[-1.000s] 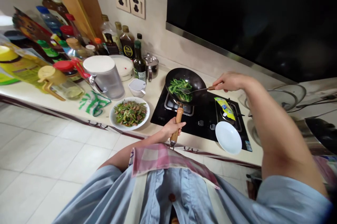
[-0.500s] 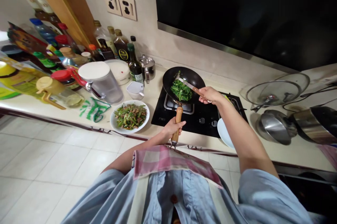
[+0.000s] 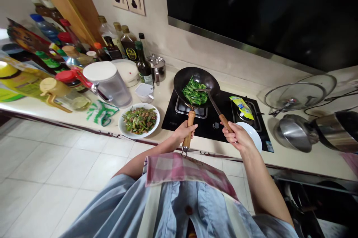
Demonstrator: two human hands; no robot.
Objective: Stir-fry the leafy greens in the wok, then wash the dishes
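My left hand (image 3: 184,132) is wrapped round the wooden handle of a black wok (image 3: 210,78), which sits over the left burner, its far side tipped up. Chopped leafy greens (image 3: 192,91) lie in the bottom of the wok. In my right hand (image 3: 237,136) is the wooden handle of a spatula (image 3: 214,104); its metal end reaches into the wok and touches the greens. Just beyond my right hand, a white plate (image 3: 253,135) rests at the front right of the black stove (image 3: 179,121).
A bowl of cooked green vegetables and meat (image 3: 140,120) stands left of the stove. Behind it are a water pitcher (image 3: 110,83), a green bottle (image 3: 144,64) and several other bottles. A yellow packet (image 3: 242,107) lies on the right burner. Glass lids (image 3: 293,96) and pots (image 3: 296,133) stand farther right.
My right hand has drawn back toward me with the spatula, lower and to the right. The greens are now spread wider in the wok. My left hand keeps its grip.
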